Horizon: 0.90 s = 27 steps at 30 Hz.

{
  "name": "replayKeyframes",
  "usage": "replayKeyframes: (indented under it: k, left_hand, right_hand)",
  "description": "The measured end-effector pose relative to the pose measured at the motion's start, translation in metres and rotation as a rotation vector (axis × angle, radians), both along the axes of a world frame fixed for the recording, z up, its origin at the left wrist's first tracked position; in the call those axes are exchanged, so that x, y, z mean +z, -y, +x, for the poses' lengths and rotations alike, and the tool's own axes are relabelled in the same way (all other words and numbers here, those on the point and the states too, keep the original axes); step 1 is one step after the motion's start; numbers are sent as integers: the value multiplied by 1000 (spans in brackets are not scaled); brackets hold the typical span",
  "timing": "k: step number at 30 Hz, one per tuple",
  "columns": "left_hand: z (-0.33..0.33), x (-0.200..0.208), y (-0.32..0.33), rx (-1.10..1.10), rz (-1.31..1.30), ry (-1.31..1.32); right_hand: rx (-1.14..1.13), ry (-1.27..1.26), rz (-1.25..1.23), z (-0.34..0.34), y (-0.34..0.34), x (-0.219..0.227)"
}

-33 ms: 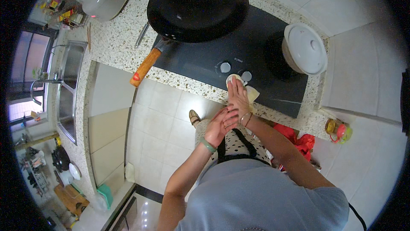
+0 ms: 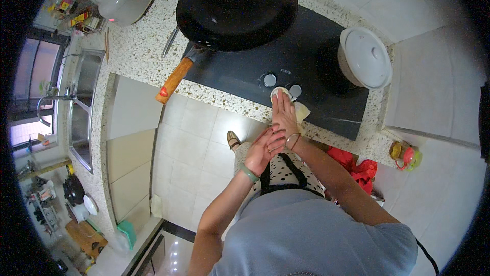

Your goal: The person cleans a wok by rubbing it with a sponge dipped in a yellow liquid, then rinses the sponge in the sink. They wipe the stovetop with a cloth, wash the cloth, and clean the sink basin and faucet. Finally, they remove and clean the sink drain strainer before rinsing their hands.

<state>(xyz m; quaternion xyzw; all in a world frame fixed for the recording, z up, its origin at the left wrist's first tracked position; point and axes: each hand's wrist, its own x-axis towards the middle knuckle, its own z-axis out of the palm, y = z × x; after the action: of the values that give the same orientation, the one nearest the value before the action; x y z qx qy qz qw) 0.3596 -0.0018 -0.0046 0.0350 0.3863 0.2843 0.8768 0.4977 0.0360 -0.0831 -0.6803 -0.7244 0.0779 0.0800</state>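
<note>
At the centre of the frame, the right hand (image 2: 285, 117) is laid with straightened fingers over a whitish round item (image 2: 278, 91) at the front of the induction hob (image 2: 326, 107); whether it is gripped cannot be told. The left hand (image 2: 263, 149) is held with loosely spread fingers against or just beneath the right hand's heel, nothing seen grasped. Judging by the pose, the hob beside the control knob (image 2: 295, 90) is being wiped; for the next move, light pressure would be called for, with the knob left unturned. The round item is partly covered by fingers, and its link to the cream-coloured piece (image 2: 302, 112) alongside cannot be made out. The wok (image 2: 235, 10) is cut off at the top edge.
</note>
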Motion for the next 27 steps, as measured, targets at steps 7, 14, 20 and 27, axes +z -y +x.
replayKeyframes:
  k: [7, 14, 20, 27]
  left_hand:
    - [-29, 15, -6, 36, -49, -77]
    - [-56, -8, 4, 79, -89, -43]
    - [-66, 12, -20, 110, -59, -88]
    - [-57, -22, -71, 269, 115, -149]
  right_hand:
    - [-49, 92, 71, -8, -14, 5]
    - [142, -12, 65, -53, -31, 6]
    - [116, -110, 93, -82, -104, -2]
    - [195, -281, 124, -115, -170, -11]
